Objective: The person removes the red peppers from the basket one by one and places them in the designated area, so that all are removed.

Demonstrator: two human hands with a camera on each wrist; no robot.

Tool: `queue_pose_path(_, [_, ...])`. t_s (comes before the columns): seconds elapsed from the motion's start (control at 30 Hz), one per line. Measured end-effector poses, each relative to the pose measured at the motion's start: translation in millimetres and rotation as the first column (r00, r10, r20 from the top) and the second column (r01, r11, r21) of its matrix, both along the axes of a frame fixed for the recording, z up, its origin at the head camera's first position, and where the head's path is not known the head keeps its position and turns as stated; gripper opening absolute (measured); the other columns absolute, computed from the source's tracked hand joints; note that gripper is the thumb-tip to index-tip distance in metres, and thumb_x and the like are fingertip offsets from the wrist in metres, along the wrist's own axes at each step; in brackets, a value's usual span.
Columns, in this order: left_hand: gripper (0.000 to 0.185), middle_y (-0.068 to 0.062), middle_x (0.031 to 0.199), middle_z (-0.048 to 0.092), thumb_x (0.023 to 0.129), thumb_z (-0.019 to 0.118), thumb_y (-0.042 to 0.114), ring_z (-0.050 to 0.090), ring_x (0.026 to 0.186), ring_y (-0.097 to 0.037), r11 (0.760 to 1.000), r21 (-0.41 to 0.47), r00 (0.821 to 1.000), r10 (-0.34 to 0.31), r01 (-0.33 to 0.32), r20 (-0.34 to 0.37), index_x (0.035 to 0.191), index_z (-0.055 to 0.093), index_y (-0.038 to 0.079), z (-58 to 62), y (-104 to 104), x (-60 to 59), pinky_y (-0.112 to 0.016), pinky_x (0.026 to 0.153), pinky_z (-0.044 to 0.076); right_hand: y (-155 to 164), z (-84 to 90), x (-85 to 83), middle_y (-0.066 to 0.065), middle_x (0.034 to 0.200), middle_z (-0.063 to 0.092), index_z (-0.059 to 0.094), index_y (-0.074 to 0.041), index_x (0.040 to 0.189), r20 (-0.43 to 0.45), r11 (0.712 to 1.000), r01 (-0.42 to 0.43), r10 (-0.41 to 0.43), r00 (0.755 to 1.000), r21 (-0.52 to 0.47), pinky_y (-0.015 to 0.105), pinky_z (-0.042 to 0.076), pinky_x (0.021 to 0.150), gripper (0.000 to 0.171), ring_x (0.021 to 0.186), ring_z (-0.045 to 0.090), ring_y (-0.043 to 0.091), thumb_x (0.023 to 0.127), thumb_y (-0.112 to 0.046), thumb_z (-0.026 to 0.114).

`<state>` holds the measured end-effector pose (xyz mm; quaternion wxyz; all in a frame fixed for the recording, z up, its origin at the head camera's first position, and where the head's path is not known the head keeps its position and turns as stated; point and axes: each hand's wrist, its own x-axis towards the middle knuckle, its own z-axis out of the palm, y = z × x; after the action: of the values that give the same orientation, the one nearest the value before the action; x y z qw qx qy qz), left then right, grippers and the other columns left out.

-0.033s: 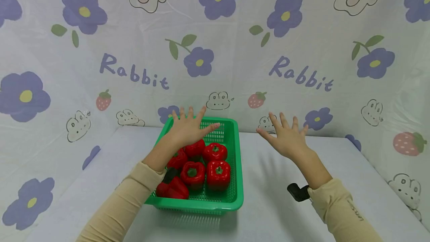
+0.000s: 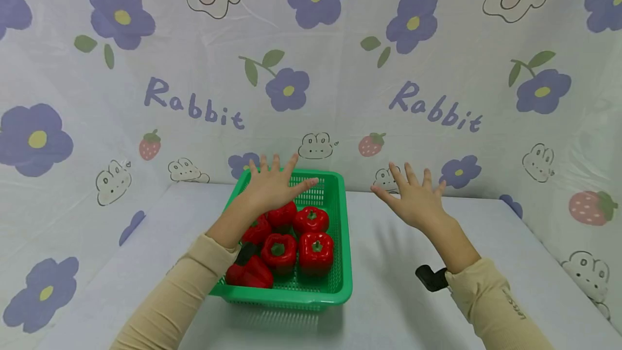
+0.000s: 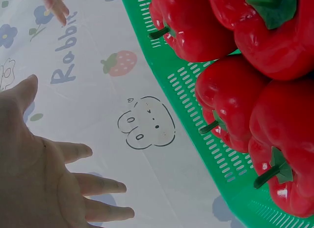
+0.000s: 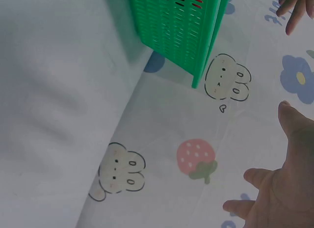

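My left hand point(image 2: 271, 189) hovers above the back left of a green plastic basket point(image 2: 347, 253), fingers spread and holding nothing. Several red bell peppers point(image 2: 316, 250) with green stems lie in the basket; the left forearm hides some of them. In the left wrist view the same hand point(image 3: 37, 174) shows its palm, apart from the peppers point(image 3: 230, 102). To the right of the basket, my right hand point(image 2: 417, 202) is raised over the white table, its fingers spread too. The right wrist view shows that hand point(image 4: 279, 184) and the basket's slotted side point(image 4: 171, 31), with a gap between them.
The white table point(image 2: 389, 307) carries the basket left of its middle. Behind it hangs a pale curtain point(image 2: 350, 112) printed with purple flowers, rabbits and strawberries. A black device point(image 2: 431, 278) sits at the right wrist, beside the beige sleeve point(image 2: 486, 296).
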<state>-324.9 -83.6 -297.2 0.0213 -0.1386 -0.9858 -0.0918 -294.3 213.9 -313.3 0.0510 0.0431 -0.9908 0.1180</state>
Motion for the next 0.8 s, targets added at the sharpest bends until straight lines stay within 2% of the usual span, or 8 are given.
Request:
queue_pose_path(0.53, [0.089, -0.025, 0.162, 0.011, 0.091, 0.028, 0.077, 0.002, 0.147, -0.053, 0.999, 0.019, 0.999, -0.041, 0.041, 0.028, 0.159, 0.005, 0.024, -0.5, -8.7, 12.2, -0.071, 0.114, -0.003, -4.3, -10.6, 16.1, 0.025, 0.162, 0.007, 0.007, -0.018, 0.159, 0.01, 1.0, 0.024, -0.024, 1.0, -0.001, 0.081, -0.001, 0.104, 0.089, 0.143, -0.002, 0.06, 0.093, -0.075, 0.028])
queue_pose_path(0.8, [0.093, -0.023, 0.162, 0.015, 0.089, 0.031, 0.079, 0.006, 0.148, -0.05, 0.998, -0.005, 0.998, -0.068, 0.068, -0.013, 0.159, 0.004, 0.023, -2.5, -20.0, 20.3, -0.069, 0.115, 0.0, -7.1, -17.0, 28.1, 0.026, 0.162, 0.006, -0.002, -0.02, 0.159, -0.05, 0.999, 0.001, -0.003, 0.999, -0.047, 0.079, 0.006, 0.106, 0.098, 0.144, 0.002, 0.059, 0.089, -0.075, 0.042])
